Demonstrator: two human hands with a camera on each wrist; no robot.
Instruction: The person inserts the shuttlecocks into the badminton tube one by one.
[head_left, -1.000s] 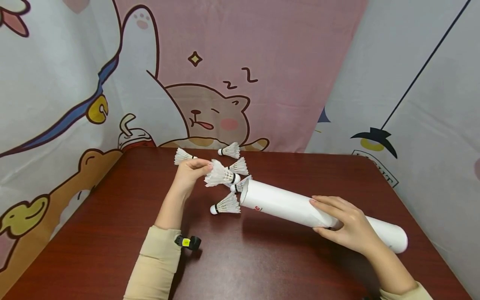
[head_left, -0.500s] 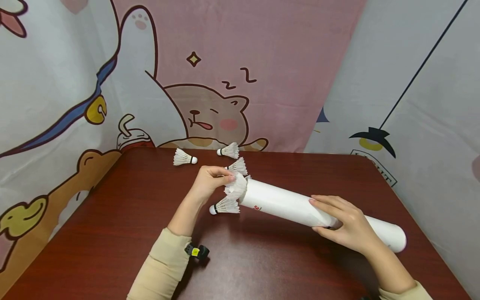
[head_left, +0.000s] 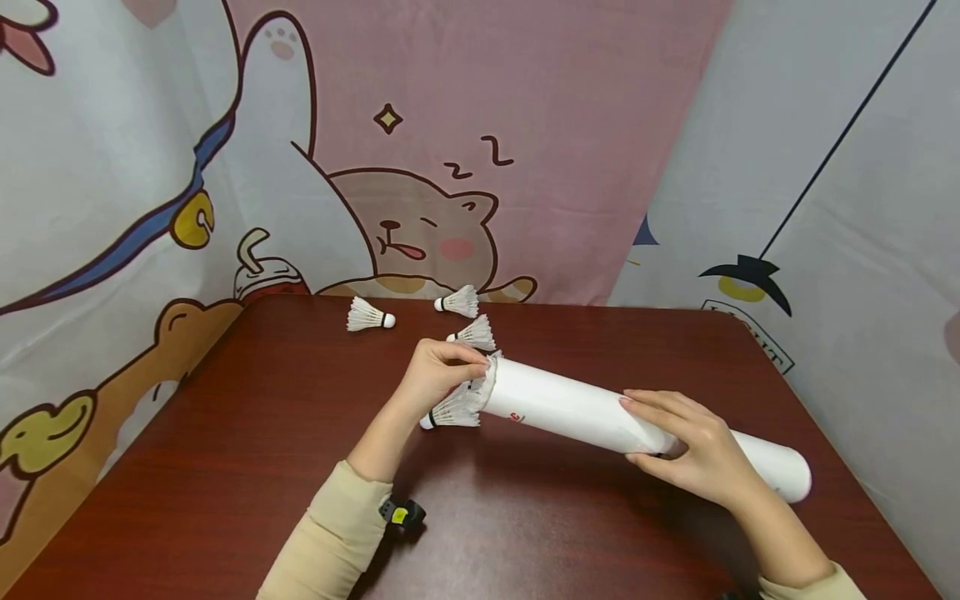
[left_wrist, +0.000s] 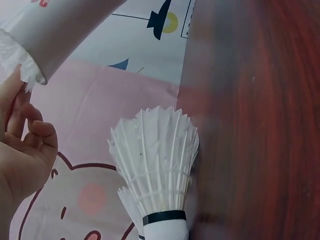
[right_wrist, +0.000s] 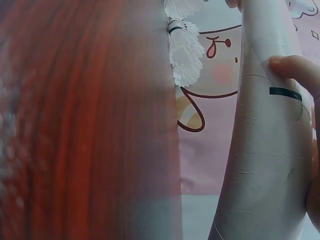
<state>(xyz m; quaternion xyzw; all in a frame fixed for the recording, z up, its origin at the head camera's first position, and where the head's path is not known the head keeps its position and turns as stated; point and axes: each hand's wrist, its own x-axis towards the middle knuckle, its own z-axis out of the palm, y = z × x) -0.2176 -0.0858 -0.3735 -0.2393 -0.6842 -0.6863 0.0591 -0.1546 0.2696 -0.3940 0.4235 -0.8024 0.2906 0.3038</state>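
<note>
Head view showed me the left hand (head_left: pixel 442 372) had slid its pinched shuttlecock (left_wrist: pixel 15 53) into the left mouth of the white tube (head_left: pixel 562 403), feather rim poking out, right hand (head_left: pixel 693 443) wrapped round the tube further right, so I judged that one nearly loaded.

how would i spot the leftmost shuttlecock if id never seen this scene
On the red-brown table, look beyond the left hand, toward the back. The leftmost shuttlecock lies there on its side. In the head view its rounded white tip points right, while the other loose shuttlecocks, lying to its right, point their tips left.
</note>
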